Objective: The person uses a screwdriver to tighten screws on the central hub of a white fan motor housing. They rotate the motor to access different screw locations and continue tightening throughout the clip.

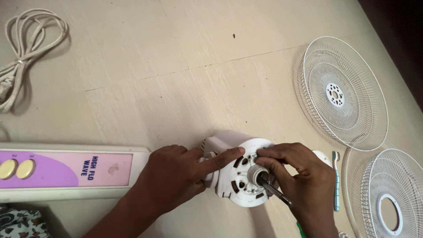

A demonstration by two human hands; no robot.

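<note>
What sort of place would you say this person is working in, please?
Probably a home floor used as a makeshift repair spot: pale floor tiles bear a dismantled fan, with its motor housing under both hands, wire guards and a coiled power cord.

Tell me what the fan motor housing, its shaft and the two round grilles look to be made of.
Motor housing: white moulded plastic, smooth, matte, with cast slots. Shaft: probably bare steel; dark grey with a glint. Both grilles: thin wire, likely white-coated metal, with plastic-looking centre rings.
</note>
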